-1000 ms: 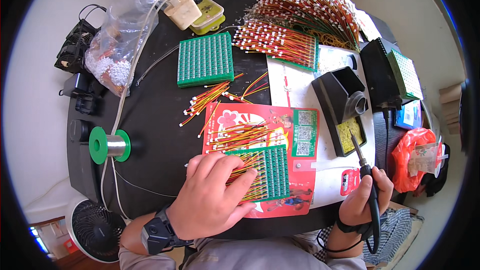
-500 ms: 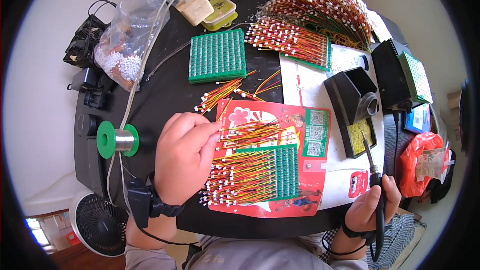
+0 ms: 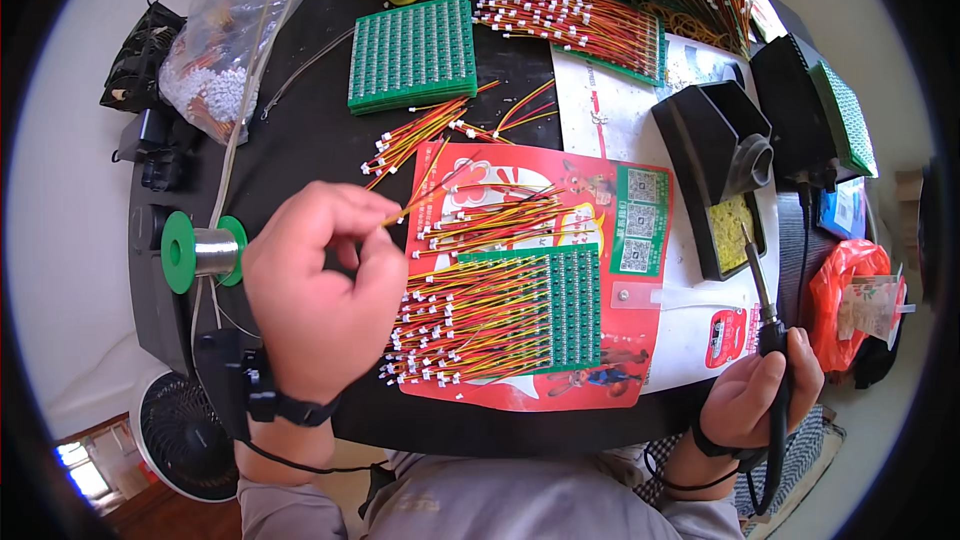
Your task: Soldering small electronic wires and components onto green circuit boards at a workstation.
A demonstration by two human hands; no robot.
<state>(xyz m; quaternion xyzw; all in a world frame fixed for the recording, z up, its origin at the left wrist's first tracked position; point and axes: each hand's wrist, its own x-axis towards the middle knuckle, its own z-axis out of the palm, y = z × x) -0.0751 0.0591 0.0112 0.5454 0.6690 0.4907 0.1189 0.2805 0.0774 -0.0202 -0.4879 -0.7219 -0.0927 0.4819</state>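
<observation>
My left hand (image 3: 322, 285) is closed in a pinch on a thin red-and-yellow wire lead (image 3: 428, 198), whose free end points up and right over the red sheet (image 3: 520, 395). Beside that hand lies a green circuit board panel (image 3: 573, 308), with rows of wire leads fixed along its left part and white connectors hanging off to the left. Several loose leads (image 3: 490, 225) rest just above the board. My right hand (image 3: 752, 398) is wrapped round the handle of a soldering iron (image 3: 773, 340). The iron's tip points up in front of the yellow sponge (image 3: 728, 225).
A black iron stand (image 3: 708, 135) is at right, near a red plastic bag (image 3: 850, 270). Farther back are stacked green boards (image 3: 412, 55), wired boards (image 3: 580, 20) and loose leads (image 3: 425, 135). At left are a solder spool (image 3: 215, 252) and a bag of connectors (image 3: 215, 85).
My left hand has drawn away to the left and now shows a wire lead in its pinch. My right hand still holds the soldering iron. The whole view has shifted slightly.
</observation>
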